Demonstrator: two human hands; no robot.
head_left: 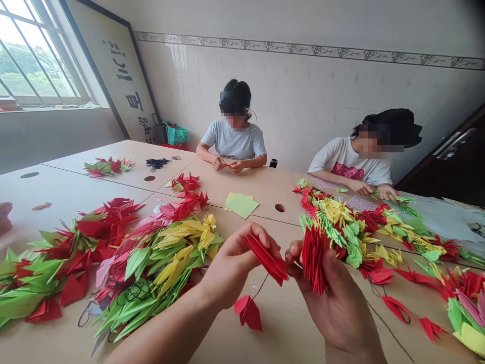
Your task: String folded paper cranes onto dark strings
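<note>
My left hand [233, 263] is closed in a pinch on a folded red paper crane [267, 259], held above the table. My right hand [333, 298] is closed around a stacked bunch of red paper cranes [313, 257] that stands upright beside the single one. The two hands nearly touch at the fingertips. A thin dark thread [386, 323] runs from under my right hand across the table [288, 323]. Another loose red crane [248, 312] lies on the table just below my hands.
Heaps of red, green, yellow and pink folded cranes [147, 263] lie at the left, and more cranes [364, 232] at the right. Green paper sheets [241, 205] lie mid-table. Two other people sit across, folding paper. A window is at the upper left.
</note>
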